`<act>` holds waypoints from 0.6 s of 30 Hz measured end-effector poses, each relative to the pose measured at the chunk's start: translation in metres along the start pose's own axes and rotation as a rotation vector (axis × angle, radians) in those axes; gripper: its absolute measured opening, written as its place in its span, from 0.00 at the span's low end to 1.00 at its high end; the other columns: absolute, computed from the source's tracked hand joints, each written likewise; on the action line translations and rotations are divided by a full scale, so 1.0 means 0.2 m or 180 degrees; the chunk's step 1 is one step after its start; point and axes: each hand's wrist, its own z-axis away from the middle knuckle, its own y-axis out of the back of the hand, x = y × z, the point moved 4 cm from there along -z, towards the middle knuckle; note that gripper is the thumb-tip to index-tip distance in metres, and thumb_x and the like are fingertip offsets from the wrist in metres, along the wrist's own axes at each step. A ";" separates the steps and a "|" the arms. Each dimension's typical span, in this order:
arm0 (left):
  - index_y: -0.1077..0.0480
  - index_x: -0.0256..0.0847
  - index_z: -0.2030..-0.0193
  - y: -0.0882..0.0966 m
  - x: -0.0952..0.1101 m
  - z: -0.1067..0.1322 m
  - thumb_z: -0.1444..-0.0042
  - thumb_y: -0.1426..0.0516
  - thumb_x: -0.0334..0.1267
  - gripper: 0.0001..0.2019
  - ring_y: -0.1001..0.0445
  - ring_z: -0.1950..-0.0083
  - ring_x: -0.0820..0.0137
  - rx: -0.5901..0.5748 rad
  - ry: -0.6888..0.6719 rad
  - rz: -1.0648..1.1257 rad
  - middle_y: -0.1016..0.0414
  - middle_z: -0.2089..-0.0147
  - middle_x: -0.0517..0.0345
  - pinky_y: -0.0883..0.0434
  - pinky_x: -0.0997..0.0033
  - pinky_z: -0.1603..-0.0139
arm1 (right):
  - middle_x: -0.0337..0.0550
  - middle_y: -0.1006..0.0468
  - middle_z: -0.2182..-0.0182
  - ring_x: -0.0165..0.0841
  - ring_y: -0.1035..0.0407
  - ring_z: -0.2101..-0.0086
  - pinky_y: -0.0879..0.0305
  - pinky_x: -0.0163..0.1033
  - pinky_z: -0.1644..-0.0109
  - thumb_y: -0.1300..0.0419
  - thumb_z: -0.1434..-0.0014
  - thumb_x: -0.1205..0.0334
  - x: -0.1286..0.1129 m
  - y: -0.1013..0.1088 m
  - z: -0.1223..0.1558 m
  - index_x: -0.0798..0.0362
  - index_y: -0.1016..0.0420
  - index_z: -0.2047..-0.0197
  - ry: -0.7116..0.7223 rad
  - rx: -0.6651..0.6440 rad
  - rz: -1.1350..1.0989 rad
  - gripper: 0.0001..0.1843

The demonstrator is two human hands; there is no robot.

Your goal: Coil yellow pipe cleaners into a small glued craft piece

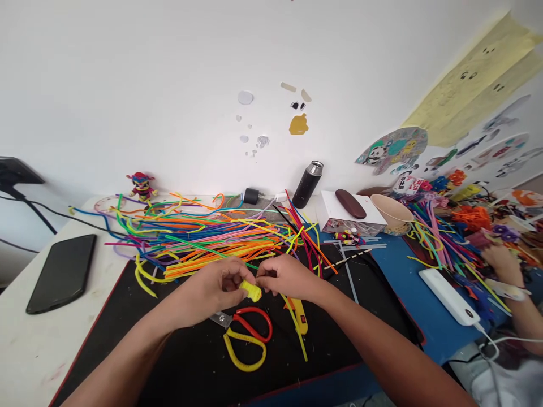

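Note:
Both my hands meet over a black mat (178,362). My left hand (214,289) pinches a small coiled piece of yellow pipe cleaner (250,290), its fingers closed around it. My right hand (285,277) grips the same yellow coil from the right, fingers closed. Just below lie scissors (245,333) with one red and one yellow handle. A yellow utility knife (300,314) and a loose yellow pipe cleaner (298,334) rest under my right wrist. A big heap of coloured pipe cleaners (203,237) lies just beyond my hands.
A dark phone (63,272) lies at the left. A small figurine (142,185), a black flask (307,183), a white box (348,217) and a paper cup (392,215) stand at the back. Another person's hand (503,261) works at the right, near a white power bank (448,296).

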 end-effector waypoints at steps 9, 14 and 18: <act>0.27 0.44 0.55 -0.01 -0.03 -0.02 0.42 0.40 0.38 0.09 0.32 0.66 0.69 0.0054 0.0087 -0.0291 0.30 0.67 0.63 0.35 0.70 0.65 | 0.33 0.24 0.76 0.28 0.32 0.73 0.43 0.32 0.69 0.33 0.35 0.57 -0.01 0.05 -0.03 0.54 0.20 0.68 0.0222 0.0042 0.0301 0.12; 0.32 0.44 0.57 -0.02 -0.04 -0.03 0.44 0.41 0.38 0.08 0.33 0.67 0.69 0.0091 0.0108 -0.0377 0.31 0.67 0.64 0.35 0.70 0.66 | 0.32 0.25 0.77 0.27 0.34 0.75 0.44 0.32 0.70 0.33 0.35 0.55 -0.01 0.05 -0.03 0.54 0.21 0.67 0.0067 -0.0033 0.0229 0.12; 0.32 0.44 0.57 -0.03 -0.04 -0.04 0.46 0.42 0.38 0.09 0.32 0.67 0.68 0.0121 0.0139 -0.0578 0.31 0.68 0.64 0.35 0.69 0.66 | 0.33 0.25 0.78 0.27 0.34 0.76 0.44 0.33 0.70 0.36 0.32 0.56 -0.04 0.05 -0.03 0.54 0.21 0.67 -0.0075 -0.0088 0.0247 0.13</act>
